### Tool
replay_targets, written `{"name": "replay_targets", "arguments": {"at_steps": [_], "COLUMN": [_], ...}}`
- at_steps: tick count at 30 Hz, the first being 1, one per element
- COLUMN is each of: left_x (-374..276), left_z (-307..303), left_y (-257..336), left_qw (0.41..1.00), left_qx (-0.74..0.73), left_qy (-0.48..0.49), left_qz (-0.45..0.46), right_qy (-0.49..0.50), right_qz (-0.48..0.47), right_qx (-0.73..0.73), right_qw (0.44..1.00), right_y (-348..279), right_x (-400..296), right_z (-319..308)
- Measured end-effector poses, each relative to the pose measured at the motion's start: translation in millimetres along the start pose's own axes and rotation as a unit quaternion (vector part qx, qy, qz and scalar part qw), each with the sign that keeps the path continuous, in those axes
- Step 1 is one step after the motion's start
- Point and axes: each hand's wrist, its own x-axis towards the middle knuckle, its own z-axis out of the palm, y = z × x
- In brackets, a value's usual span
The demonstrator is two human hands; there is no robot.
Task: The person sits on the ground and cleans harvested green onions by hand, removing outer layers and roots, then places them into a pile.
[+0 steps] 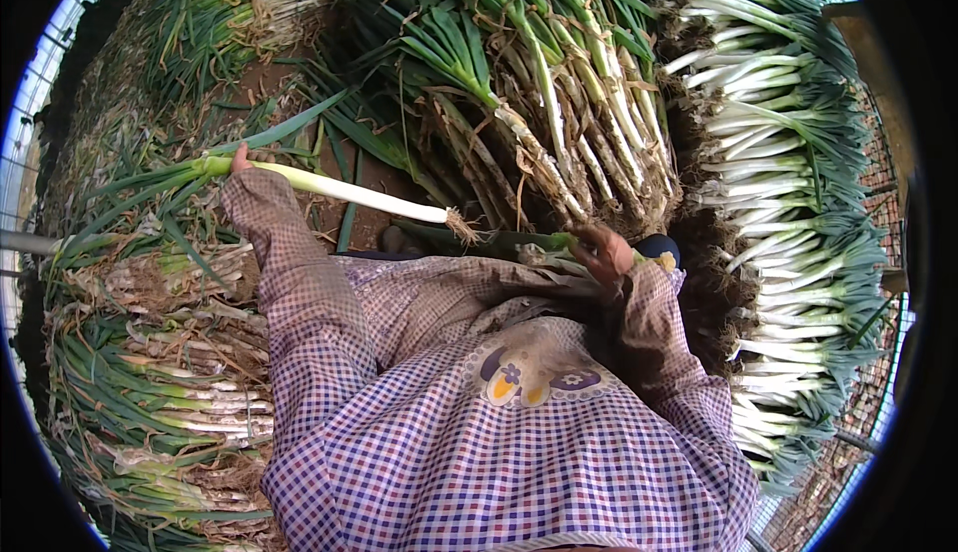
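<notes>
My left hand [241,159], mostly behind its checked cuff, grips a large green onion [367,194] where the white shaft turns into leaves. The shaft is smooth and clean, and its tuft of roots points right across my lap. Low over my lap at the right, my right hand [605,254] is closed on stripped outer leaves [524,243], with a green blade reaching left and a pale piece showing beyond the cuff. Just past that hand lies a big heap of soil-stained green onions [591,118], their dry brown sheaths on and roots toward me.
Clean white green onions [771,170] lie in a long row at the right, roots inward. Untrimmed bundles [202,402] line the left side. Leaf scraps [150,133] cover the ground at the far left. Wire mesh [879,148] runs behind the right row.
</notes>
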Motion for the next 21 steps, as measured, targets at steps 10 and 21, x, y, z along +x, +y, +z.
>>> {"name": "replay_targets", "arguments": {"at_steps": [10,21], "left_x": [-146.9,-171.3], "left_z": [46.2,90.5], "left_y": [-19.4,-75.7], "left_qw": [0.949,0.892], "left_qx": [-0.018,0.099], "left_qy": [-0.295,-0.421], "left_qz": [-0.107,-0.129], "right_qy": [0.007,0.048], "right_qz": [0.302,0.071], "right_qx": [-0.153,0.201], "right_qw": [0.941,0.976], "right_y": [-39.6,-77.2], "right_x": [177.1,124.1], "right_z": [-23.6,-29.0]}}
